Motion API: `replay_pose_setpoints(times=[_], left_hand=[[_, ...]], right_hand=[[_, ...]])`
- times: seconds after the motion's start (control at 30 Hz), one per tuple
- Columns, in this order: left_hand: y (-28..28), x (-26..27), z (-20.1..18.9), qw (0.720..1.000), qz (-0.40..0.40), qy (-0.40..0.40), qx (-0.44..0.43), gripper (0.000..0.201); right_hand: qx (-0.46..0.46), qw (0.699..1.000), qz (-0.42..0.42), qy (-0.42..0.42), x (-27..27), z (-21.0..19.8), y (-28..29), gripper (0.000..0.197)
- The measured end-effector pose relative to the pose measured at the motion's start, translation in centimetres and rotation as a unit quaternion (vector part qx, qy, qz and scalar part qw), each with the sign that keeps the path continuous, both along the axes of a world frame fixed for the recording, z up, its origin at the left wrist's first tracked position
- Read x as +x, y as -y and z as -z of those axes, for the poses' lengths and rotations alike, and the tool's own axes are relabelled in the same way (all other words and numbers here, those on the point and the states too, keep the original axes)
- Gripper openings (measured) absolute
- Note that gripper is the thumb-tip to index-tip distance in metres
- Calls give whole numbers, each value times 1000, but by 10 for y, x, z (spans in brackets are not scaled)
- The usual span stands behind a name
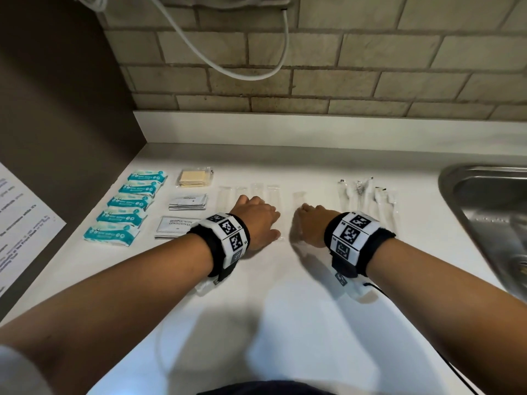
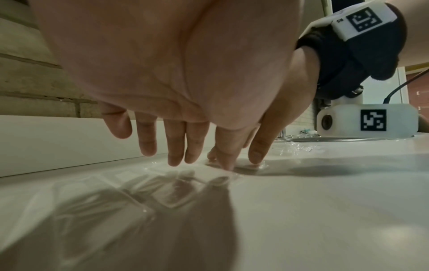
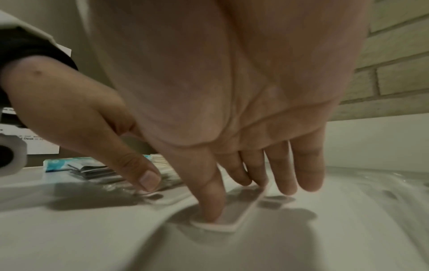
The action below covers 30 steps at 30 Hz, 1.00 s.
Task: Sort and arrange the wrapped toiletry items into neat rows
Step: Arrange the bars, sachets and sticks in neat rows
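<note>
Both hands lie palm down on the white counter (image 1: 285, 309). My left hand (image 1: 256, 220) rests with straight fingers on a row of long clear-wrapped items (image 1: 256, 191); in the left wrist view its thumb and fingertips (image 2: 174, 159) touch the clear wrappers (image 2: 162, 194). My right hand (image 1: 309, 220) presses a separate clear-wrapped flat white strip (image 3: 246, 207) onto the counter with its thumb, its fingers (image 3: 285, 176) straight. That strip's far end (image 1: 299, 196) pokes out beyond the knuckles. Neither hand curls round anything.
To the left lie a column of teal wipe packs (image 1: 125, 206), a yellow packet (image 1: 194, 178), toothpaste sachets (image 1: 188, 202) and shampoo sachets (image 1: 174, 226). A bunch of clear-wrapped sticks (image 1: 368, 195) sits at the right, near the steel sink (image 1: 484, 209). Brick wall behind.
</note>
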State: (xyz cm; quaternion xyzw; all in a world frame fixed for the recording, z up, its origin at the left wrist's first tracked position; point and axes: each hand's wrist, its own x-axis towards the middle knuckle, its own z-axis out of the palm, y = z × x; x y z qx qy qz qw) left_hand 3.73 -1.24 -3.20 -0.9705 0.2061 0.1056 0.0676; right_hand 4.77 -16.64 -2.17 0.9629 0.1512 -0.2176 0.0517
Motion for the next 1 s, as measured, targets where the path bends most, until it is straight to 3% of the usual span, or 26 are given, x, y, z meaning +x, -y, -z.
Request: replay_pose_setpoints(times=[0.37,0.7,1.0], left_hand=[[6,-6,0,1000,-5,-1,26,41],[6,-5,1,1000,-8,6,11,32],[6,-3,4,1000,-11,6,17,42]], right_hand=[[2,999,-53,-1,2,2,-2,56],[7,999,-50,-9,6,4,-2,59],[10,999,-46,-17,7,5,-3,62]])
